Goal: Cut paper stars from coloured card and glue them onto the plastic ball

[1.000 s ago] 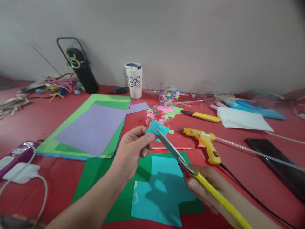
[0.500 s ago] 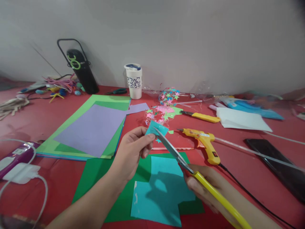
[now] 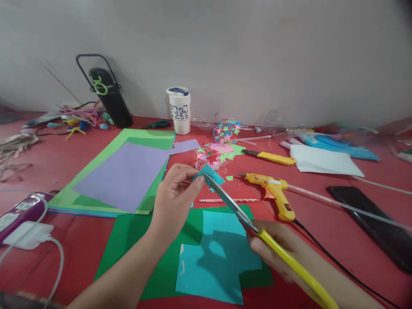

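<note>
Between thumb and fingers, my left hand (image 3: 175, 195) pinches a small piece of turquoise paper (image 3: 210, 174). My right hand (image 3: 273, 244) grips the yellow-handled scissors (image 3: 233, 206), their blades pointing up and left. The blade tips meet the paper beside my left thumb; they look nearly closed. Beneath my hands, a larger turquoise paper (image 3: 214, 266) with cut-out corners lies on a dark green sheet (image 3: 128, 240). Shadows of my hands fall across it. Behind it lies a pink pencil (image 3: 238, 200).
A yellow glue gun (image 3: 277, 193) and a black phone (image 3: 370, 223) lie at the right, a yellow cutter (image 3: 277, 158) behind. Star confetti (image 3: 227, 128) sits beyond my hands. Purple paper (image 3: 125, 176) tops green sheets at left. A white cup (image 3: 180, 111) and black bottle (image 3: 112, 98) stand behind.
The small turquoise piece has tilted and appears narrower along the blades. My left hand has shifted slightly left with it. The scissors remain at the paper.
</note>
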A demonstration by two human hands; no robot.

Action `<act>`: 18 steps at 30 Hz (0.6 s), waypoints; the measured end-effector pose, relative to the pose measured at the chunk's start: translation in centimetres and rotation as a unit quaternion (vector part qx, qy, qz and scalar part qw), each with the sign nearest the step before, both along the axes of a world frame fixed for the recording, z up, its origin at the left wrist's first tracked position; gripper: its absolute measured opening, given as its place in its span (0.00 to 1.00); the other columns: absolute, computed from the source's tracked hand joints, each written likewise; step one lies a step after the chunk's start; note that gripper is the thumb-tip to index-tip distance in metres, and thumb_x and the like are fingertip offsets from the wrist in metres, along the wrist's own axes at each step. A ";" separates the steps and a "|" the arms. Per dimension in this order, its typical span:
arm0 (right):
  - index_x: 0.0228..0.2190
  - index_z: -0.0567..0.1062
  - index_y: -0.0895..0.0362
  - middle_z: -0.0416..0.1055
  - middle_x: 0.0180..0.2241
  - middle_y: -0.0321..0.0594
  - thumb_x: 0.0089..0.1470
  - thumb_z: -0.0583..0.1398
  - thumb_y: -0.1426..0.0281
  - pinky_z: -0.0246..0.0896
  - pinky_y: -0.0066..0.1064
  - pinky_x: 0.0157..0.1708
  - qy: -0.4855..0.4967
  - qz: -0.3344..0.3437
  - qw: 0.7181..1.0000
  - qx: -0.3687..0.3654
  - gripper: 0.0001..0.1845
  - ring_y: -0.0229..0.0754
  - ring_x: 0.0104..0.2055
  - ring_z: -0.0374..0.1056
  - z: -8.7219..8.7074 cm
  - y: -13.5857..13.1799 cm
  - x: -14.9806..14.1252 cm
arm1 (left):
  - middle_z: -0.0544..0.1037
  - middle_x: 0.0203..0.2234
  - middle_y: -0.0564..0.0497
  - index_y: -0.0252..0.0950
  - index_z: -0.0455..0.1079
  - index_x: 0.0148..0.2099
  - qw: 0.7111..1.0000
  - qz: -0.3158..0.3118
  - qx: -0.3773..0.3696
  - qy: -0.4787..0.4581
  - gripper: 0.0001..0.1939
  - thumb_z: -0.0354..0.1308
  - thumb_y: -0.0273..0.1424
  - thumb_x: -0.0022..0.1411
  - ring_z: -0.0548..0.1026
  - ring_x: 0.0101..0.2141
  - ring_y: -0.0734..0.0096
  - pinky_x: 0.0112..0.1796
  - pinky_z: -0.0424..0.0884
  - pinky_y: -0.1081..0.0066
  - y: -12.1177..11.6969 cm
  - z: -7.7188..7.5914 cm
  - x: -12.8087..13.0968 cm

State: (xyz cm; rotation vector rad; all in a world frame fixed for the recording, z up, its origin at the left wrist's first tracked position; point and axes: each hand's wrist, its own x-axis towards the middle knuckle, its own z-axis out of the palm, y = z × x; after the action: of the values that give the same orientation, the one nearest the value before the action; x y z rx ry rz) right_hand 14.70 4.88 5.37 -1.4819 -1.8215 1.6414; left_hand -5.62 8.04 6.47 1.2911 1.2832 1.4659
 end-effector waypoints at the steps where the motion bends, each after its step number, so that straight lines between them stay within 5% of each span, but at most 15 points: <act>1: 0.19 0.57 0.53 0.51 0.19 0.29 0.36 0.50 0.31 0.47 0.25 0.12 0.003 -0.004 1.000 0.002 0.36 0.32 0.16 0.49 0.0 0.1 0.0 | 0.71 0.25 0.55 0.37 0.72 0.28 1.000 0.004 0.002 -0.009 0.02 0.61 0.28 0.53 0.69 0.27 0.76 0.29 0.65 0.76 0.0 -0.1 0.0; 12: 0.19 0.58 0.54 0.47 0.18 0.26 0.43 0.56 0.39 0.39 0.24 0.14 0.032 0.008 0.999 0.021 0.31 0.31 0.17 0.44 -0.4 0.1 0.1 | 0.73 0.21 0.57 0.36 0.70 0.28 0.969 -0.099 -0.118 -0.193 0.03 0.61 0.29 0.51 0.70 0.20 0.79 0.24 0.67 0.76 -0.2 -0.2 0.1; 18: 0.20 0.56 0.53 0.48 0.20 0.28 0.44 0.57 0.41 0.44 0.26 0.18 0.018 -0.037 0.999 0.018 0.29 0.34 0.20 0.47 -0.1 -0.6 0.0 | 0.73 0.21 0.56 0.35 0.73 0.27 0.960 -0.115 -0.140 -0.211 0.03 0.63 0.29 0.50 0.70 0.22 0.79 0.28 0.67 0.77 -0.2 -0.3 0.1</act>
State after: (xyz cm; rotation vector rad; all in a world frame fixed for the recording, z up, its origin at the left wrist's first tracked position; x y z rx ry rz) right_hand 14.73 4.29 5.26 -1.4755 -1.7478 1.5817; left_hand -5.52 7.89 6.16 0.8501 0.9777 1.2540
